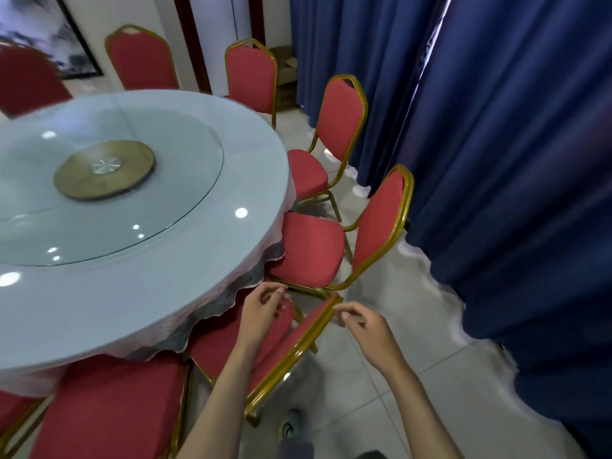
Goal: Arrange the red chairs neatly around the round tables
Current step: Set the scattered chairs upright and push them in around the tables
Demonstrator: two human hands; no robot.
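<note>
A round table (139, 293) with a pale cloth and a glass turntable fills the left. Several red chairs with gold frames ring it. The nearest chair (291, 342) stands right below me, its seat tucked under the cloth and its backrest towards me. My left hand (261, 313) hovers over that chair's seat with loosely curled fingers, holding nothing. My right hand (364, 329) hangs just right of the backrest's top corner, fingers relaxed, with a small gap to the frame. Beyond it stands another red chair (314, 246), then one more (337, 127).
Dark blue curtains (496, 160) hang down to the tiled floor along the right, leaving a narrow aisle (414, 376) behind the chairs. A cardboard box (286, 77) sits in the far corner. Another chair seat (109, 409) is at the lower left. My shoe (291, 425) shows at the bottom.
</note>
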